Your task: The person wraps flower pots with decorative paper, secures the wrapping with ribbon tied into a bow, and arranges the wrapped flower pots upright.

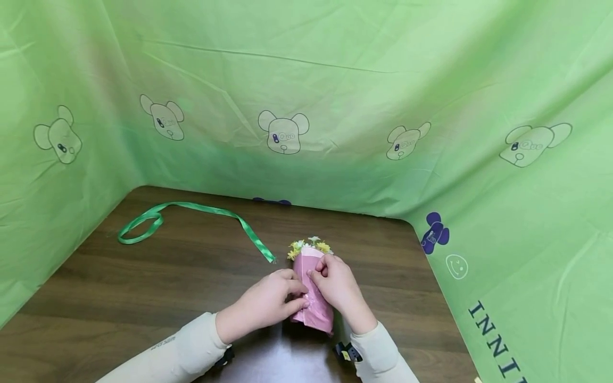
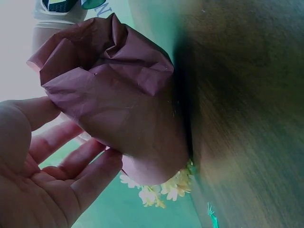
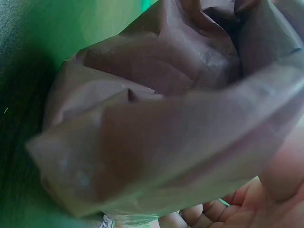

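head view: pink paper [image 1: 317, 317] lay round flowers [image 1: 323, 248] on the surface [image 1: 392, 255], the right hand [image 1: 340, 284] pinching it, the left hand [image 1: 265, 300] loosely touching! left wrist: fingers spread along the paper. right wrist: curled fingers showed behind it.

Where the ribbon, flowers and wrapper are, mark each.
Ribbon [image 1: 215, 210]: head view, on the stretch between loop and frayed end.
Flowers [image 1: 323, 248]: head view, on a yellow bloom.
Wrapper [image 2: 133, 118]: left wrist view, on its outer side.
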Tool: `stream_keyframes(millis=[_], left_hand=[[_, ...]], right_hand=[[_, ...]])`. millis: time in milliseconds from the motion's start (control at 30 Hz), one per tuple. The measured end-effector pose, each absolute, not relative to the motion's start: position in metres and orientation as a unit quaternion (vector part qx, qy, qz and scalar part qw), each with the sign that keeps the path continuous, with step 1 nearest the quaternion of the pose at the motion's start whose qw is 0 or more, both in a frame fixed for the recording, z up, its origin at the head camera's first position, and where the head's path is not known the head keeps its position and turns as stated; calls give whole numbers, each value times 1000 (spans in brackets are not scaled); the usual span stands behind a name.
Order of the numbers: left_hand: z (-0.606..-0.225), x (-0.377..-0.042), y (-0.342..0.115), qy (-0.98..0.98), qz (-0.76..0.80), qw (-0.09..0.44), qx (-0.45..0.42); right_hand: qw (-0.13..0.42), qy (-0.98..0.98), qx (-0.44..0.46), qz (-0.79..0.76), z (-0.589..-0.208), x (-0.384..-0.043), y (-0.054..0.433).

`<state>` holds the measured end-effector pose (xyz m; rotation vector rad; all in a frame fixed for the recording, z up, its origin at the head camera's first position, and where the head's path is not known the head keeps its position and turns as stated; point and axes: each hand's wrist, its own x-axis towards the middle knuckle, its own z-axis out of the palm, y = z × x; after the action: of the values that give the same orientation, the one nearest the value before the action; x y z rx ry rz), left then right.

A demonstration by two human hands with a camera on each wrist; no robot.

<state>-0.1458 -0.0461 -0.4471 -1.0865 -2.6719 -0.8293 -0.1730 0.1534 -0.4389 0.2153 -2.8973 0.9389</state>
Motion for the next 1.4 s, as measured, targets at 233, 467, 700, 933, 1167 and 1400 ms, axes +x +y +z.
stream_keyframes(millis=[233,467,700,933,1167,1400], left_hand=[[-452,-146,-45,-886,-283,84,-358],[-454,-147,-44,-885,-264,98,-371],[-447,-146,-45,-891,-242,70,-378],[-446,-144,-48,-886,-243,78,-388],[-448,-146,-46,-893,-252,69,-367],[-446,-141,-49,-886,-234,87,-391]], right_hand=[[52,-941,69,326,-441,-173,156],[28,-931,89,353,-438,-174,162],[-36,-910,100,400,-438,-173,173],[-43,-911,81,402,-439,-172,172],[-48,-915,79,393,-432,-173,169],[-86,-907,95,400,-433,-165,169]])
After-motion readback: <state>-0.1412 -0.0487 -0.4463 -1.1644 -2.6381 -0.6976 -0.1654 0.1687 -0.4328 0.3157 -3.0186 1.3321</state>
